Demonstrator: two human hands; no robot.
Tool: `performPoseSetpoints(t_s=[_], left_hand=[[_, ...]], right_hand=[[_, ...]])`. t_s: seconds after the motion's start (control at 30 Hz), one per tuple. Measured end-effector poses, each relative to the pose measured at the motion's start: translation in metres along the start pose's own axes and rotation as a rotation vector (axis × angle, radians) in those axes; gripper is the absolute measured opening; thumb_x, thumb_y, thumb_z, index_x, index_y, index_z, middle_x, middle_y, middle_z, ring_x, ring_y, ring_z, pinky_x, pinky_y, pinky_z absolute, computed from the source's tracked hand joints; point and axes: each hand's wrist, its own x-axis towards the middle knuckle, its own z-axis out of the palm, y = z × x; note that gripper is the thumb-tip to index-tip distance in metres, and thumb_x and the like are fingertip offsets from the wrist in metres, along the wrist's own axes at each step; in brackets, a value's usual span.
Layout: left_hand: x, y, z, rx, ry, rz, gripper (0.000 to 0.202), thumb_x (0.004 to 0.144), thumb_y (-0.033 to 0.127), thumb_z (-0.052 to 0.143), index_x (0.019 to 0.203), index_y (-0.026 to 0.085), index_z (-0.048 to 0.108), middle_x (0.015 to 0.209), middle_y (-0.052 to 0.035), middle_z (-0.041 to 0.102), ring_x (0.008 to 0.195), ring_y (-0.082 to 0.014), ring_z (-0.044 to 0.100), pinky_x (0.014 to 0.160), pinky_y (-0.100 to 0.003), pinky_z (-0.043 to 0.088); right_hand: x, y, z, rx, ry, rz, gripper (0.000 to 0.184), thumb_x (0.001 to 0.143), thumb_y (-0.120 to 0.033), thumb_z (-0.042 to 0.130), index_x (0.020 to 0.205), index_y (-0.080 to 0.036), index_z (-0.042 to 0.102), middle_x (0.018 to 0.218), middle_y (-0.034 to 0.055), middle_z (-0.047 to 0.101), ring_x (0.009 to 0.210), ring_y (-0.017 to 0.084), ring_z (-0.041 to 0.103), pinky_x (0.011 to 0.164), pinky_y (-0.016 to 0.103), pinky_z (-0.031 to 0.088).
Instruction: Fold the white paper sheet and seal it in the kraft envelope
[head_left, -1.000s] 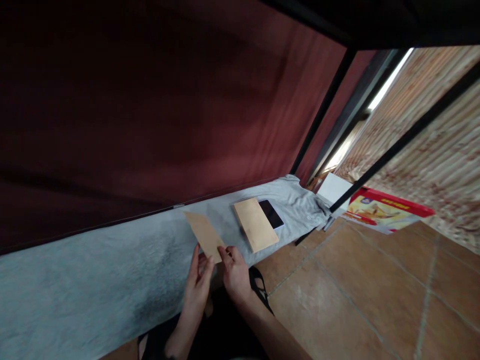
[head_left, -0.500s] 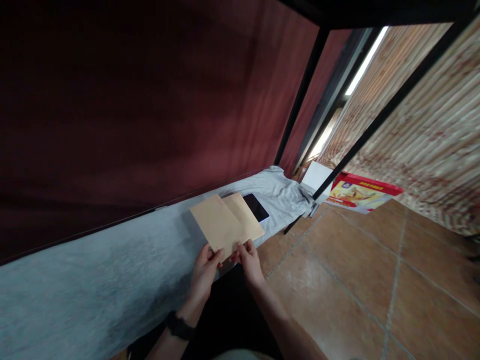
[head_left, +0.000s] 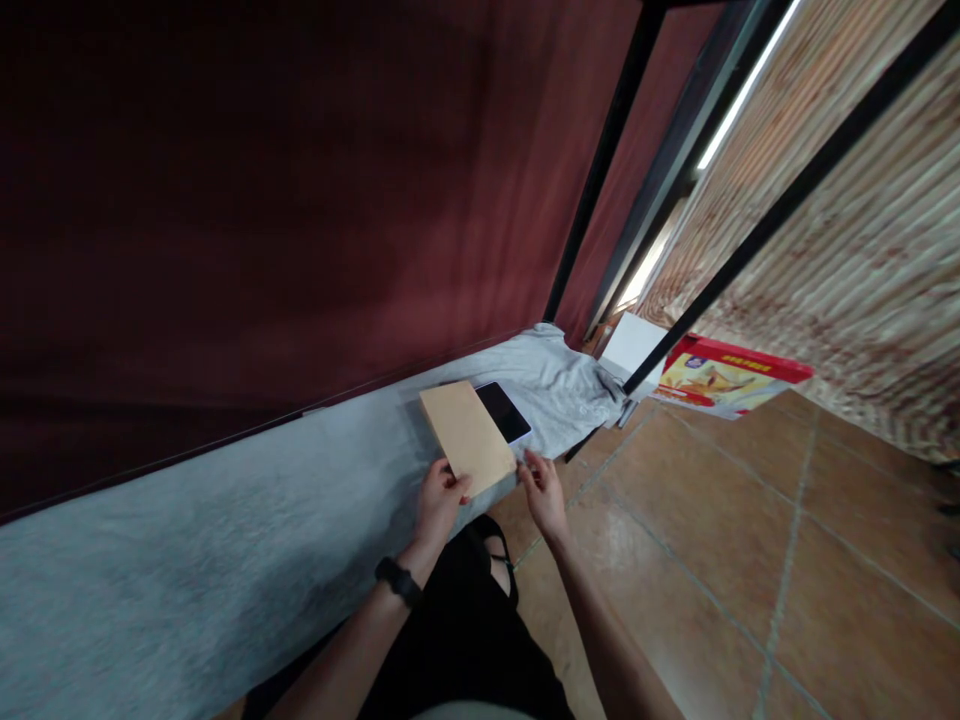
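A stack of tan paper envelopes [head_left: 468,436] lies on a grey cloth-covered ledge [head_left: 225,540]. My left hand [head_left: 439,497], with a dark watch at the wrist, grips the stack's near corner, thumb on top. Just off the near right corner hovers my right hand [head_left: 543,492], fingers loosely apart, touching or nearly touching the edge and holding nothing. A dark-screened phone [head_left: 503,411] lies against the stack's far right side.
A dark red curtain [head_left: 300,200] hangs behind the ledge. Black metal frame bars [head_left: 600,170] rise at the right. A red and yellow box [head_left: 724,375] and a white sheet [head_left: 634,345] lie on the terracotta tile floor [head_left: 750,540]. My dark-clothed legs fill the bottom centre.
The single envelope I held up with both hands has been laid on the stack, squared with it. My right hand has let go and moved to the right corner.
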Motion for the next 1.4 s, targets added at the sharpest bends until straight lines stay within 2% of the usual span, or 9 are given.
performPoseSetpoints(t_s=[0.2,0.33,0.53,0.63,0.7,0.83,1.03,1.23,1.4], left_hand=[[0.004,-0.011,0.002,0.108,0.057,0.021,0.039,0.075,0.024,0.070,0.110,0.018,0.055,0.066,0.0050,0.062,0.055,-0.0126,0.060,0.052,-0.022,0.048],[0.006,-0.020,-0.002,0.258,0.144,0.143,0.055,0.073,0.024,0.071,0.124,0.018,0.053,0.071,0.0048,0.060,0.064,-0.0147,0.062,0.062,-0.026,0.051],[0.004,-0.035,-0.010,0.391,0.118,0.295,0.080,0.071,0.020,0.075,0.144,0.022,0.041,0.123,-0.0116,0.063,0.097,-0.0254,0.066,0.084,-0.040,0.057],[-0.002,-0.036,-0.011,0.588,0.018,0.451,0.080,0.073,0.013,0.072,0.146,0.019,0.040,0.140,-0.0160,0.056,0.125,-0.0354,0.056,0.102,-0.047,0.050],[-0.005,-0.033,-0.011,0.733,-0.015,0.508,0.076,0.076,0.009,0.068,0.146,0.018,0.040,0.146,-0.0160,0.052,0.134,-0.0352,0.050,0.109,-0.048,0.045],[-0.013,-0.020,-0.008,0.953,-0.035,0.490,0.065,0.083,0.009,0.063,0.144,0.018,0.042,0.145,-0.0153,0.052,0.131,-0.0292,0.054,0.106,-0.042,0.049],[-0.021,-0.004,-0.004,1.133,-0.062,0.446,0.055,0.088,0.013,0.062,0.141,0.015,0.047,0.147,-0.0194,0.049,0.127,-0.0293,0.059,0.099,-0.036,0.053],[-0.021,-0.001,-0.005,1.167,-0.083,0.399,0.051,0.089,0.014,0.062,0.139,0.016,0.051,0.146,-0.0180,0.052,0.121,-0.0288,0.063,0.093,-0.035,0.055],[-0.017,-0.004,-0.005,1.073,-0.074,0.400,0.050,0.088,0.015,0.063,0.137,0.012,0.053,0.140,-0.0178,0.059,0.126,-0.0271,0.060,0.102,-0.036,0.051]], right_hand=[[0.004,0.016,-0.003,-0.208,-0.220,-0.184,0.040,0.097,-0.033,0.054,0.135,-0.022,0.061,0.115,0.0092,0.065,0.097,0.021,0.067,0.089,0.035,0.057],[0.013,0.016,-0.007,-0.329,-0.294,-0.244,0.039,0.097,-0.028,0.055,0.136,-0.023,0.060,0.112,0.0080,0.066,0.099,0.022,0.068,0.089,0.035,0.057],[0.024,0.022,-0.015,-0.325,-0.406,-0.301,0.042,0.097,-0.030,0.059,0.138,-0.023,0.058,0.115,0.0083,0.065,0.103,0.023,0.068,0.093,0.034,0.055],[0.029,0.023,-0.018,-0.310,-0.441,-0.314,0.040,0.097,-0.030,0.060,0.136,-0.023,0.060,0.114,0.0075,0.065,0.102,0.022,0.068,0.092,0.033,0.055],[0.033,0.021,-0.018,-0.314,-0.466,-0.313,0.037,0.097,-0.031,0.061,0.133,-0.024,0.062,0.111,0.0069,0.065,0.101,0.022,0.068,0.091,0.033,0.055],[0.036,0.013,-0.019,-0.328,-0.505,-0.321,0.032,0.098,-0.029,0.060,0.129,-0.025,0.064,0.109,0.0066,0.065,0.102,0.022,0.067,0.091,0.031,0.054],[0.037,0.007,-0.018,-0.333,-0.499,-0.309,0.034,0.098,-0.029,0.060,0.132,-0.026,0.063,0.108,0.0067,0.065,0.101,0.022,0.066,0.092,0.032,0.052],[0.037,0.004,-0.020,-0.315,-0.515,-0.273,0.034,0.099,-0.031,0.057,0.132,-0.027,0.063,0.108,0.0066,0.066,0.101,0.022,0.066,0.092,0.031,0.052],[0.035,0.002,-0.020,-0.252,-0.488,-0.250,0.036,0.104,-0.038,0.043,0.130,-0.025,0.065,0.110,0.0074,0.065,0.101,0.021,0.067,0.092,0.031,0.052]])
